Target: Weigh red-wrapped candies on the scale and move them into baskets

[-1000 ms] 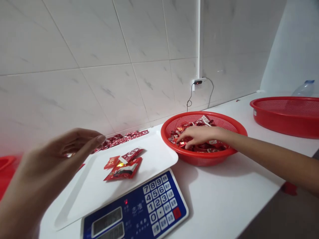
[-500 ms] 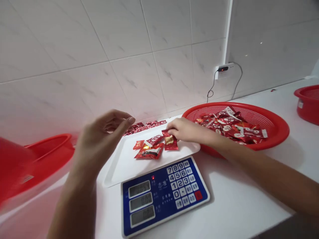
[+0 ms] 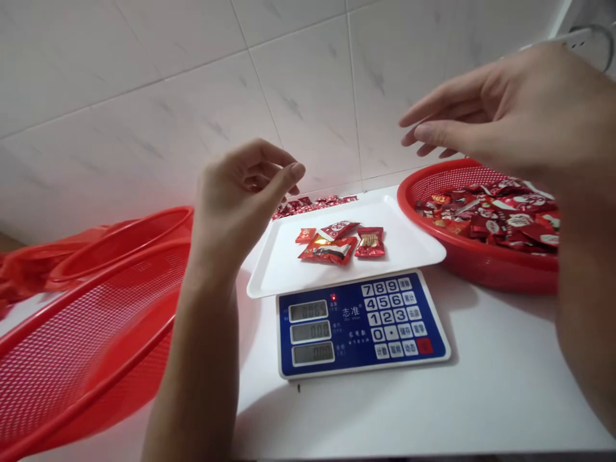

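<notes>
My left hand (image 3: 248,196) hovers left of the white scale tray (image 3: 274,273), fingers loosely curled and thumb near the index finger, with nothing visible in it. Raised over the near left rim of a red basket (image 3: 500,273), my right hand (image 3: 500,109) has its fingers stretched out and holds nothing. On the tray lie a small orange-red packet (image 3: 305,235), a dark red packet with white print (image 3: 339,230), a larger red packet (image 3: 330,250) and a red packet with a gold picture (image 3: 370,242). The blue scale panel (image 3: 356,346) sits in front; its digits are faint.
Many red packets (image 3: 495,215) fill the right basket. More small packets (image 3: 312,205) lie behind the tray by the tiled wall (image 3: 308,83). Red mesh baskets (image 3: 43,359) stand at the left. Part of a wall socket (image 3: 577,42) shows at the upper right.
My right hand has let go of the gold-pictured packet on the tray and moved up and right. The view has shifted, showing more of the left baskets.
</notes>
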Action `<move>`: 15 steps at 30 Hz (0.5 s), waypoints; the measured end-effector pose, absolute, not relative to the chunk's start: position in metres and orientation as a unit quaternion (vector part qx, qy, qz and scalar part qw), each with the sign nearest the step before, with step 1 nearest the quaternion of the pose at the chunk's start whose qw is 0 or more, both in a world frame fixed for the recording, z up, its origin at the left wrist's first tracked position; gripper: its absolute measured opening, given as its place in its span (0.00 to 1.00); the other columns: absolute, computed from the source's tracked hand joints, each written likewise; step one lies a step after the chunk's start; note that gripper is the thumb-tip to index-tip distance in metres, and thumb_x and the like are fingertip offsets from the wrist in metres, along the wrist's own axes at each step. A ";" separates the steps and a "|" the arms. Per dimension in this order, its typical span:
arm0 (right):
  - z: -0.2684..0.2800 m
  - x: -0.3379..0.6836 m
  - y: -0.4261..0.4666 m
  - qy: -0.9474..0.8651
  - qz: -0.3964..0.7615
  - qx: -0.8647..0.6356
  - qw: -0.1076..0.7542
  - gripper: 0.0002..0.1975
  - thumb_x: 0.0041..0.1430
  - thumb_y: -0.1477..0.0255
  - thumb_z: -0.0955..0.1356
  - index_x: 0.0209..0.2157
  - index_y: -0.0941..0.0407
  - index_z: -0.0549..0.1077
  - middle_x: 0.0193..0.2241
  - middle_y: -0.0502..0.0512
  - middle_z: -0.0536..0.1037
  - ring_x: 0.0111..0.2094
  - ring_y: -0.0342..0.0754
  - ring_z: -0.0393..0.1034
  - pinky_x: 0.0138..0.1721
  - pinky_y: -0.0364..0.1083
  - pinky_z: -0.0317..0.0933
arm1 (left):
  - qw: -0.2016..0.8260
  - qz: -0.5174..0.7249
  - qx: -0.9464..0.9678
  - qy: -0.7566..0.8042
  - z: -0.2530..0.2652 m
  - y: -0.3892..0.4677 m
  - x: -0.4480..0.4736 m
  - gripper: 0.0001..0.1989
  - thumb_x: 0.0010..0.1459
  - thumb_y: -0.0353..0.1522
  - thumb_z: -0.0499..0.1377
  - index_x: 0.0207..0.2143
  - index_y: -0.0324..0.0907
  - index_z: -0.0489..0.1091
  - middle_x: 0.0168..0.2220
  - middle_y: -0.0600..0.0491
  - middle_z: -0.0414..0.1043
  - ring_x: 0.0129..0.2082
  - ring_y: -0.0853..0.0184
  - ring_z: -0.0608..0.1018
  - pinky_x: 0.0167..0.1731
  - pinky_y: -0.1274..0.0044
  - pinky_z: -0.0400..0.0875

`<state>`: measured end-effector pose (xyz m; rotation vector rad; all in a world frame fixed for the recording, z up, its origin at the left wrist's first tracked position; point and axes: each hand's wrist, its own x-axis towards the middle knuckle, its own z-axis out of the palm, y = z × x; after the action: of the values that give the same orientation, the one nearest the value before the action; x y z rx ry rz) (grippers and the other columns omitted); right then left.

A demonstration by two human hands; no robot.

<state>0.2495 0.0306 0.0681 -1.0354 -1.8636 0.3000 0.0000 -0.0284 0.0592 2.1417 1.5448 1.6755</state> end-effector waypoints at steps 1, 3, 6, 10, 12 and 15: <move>0.068 0.250 0.029 -0.763 0.122 -0.428 0.468 0.06 0.59 0.71 0.72 0.38 0.50 0.81 0.33 0.53 0.81 0.35 0.55 0.77 0.41 0.58 0.72 | 0.009 0.535 0.685 0.495 0.059 -0.028 0.001 0.03 0.56 0.28 0.66 0.29 0.43 0.76 0.24 0.58 0.76 0.26 0.71 0.78 0.28 0.78 0.73; 0.067 0.250 0.031 -0.769 0.121 -0.430 0.457 0.05 0.58 0.71 0.72 0.37 0.49 0.81 0.31 0.51 0.81 0.34 0.54 0.77 0.41 0.57 0.72 | 0.014 0.530 0.685 0.499 0.058 -0.027 0.002 0.04 0.56 0.28 0.66 0.29 0.42 0.76 0.23 0.59 0.75 0.26 0.72 0.77 0.28 0.80 0.73; 0.063 0.250 0.038 -0.786 0.118 -0.415 0.442 0.05 0.57 0.69 0.73 0.37 0.49 0.81 0.29 0.50 0.81 0.33 0.52 0.77 0.41 0.56 0.72 | 0.019 0.522 0.685 0.508 0.058 -0.027 0.004 0.04 0.55 0.28 0.67 0.29 0.43 0.75 0.23 0.59 0.76 0.25 0.72 0.78 0.27 0.80 0.73; 0.059 0.250 0.044 -0.796 0.118 -0.410 0.430 0.07 0.58 0.68 0.72 0.39 0.50 0.81 0.30 0.51 0.81 0.34 0.52 0.77 0.43 0.57 0.70 | 0.006 0.515 0.688 0.512 0.059 -0.029 0.002 0.03 0.56 0.31 0.67 0.29 0.45 0.76 0.23 0.58 0.76 0.26 0.69 0.78 0.28 0.77 0.73; 0.059 0.249 0.043 -0.796 0.116 -0.412 0.429 0.07 0.58 0.69 0.72 0.38 0.51 0.81 0.31 0.51 0.81 0.35 0.53 0.77 0.44 0.58 0.70 | 0.001 0.513 0.689 0.512 0.059 -0.029 0.001 0.03 0.56 0.32 0.66 0.29 0.45 0.75 0.24 0.58 0.76 0.27 0.68 0.79 0.29 0.77 0.74; 0.058 0.246 0.042 -0.797 0.117 -0.410 0.427 0.05 0.58 0.69 0.72 0.37 0.51 0.81 0.32 0.52 0.81 0.37 0.54 0.76 0.46 0.60 0.69 | 0.002 0.511 0.689 0.514 0.059 -0.028 0.001 0.04 0.56 0.32 0.66 0.29 0.46 0.75 0.24 0.58 0.76 0.27 0.68 0.79 0.29 0.77 0.74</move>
<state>0.2465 0.0418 0.0582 -1.0254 -1.9926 0.2916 0.0010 -0.0283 0.0589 2.1627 1.6118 1.6042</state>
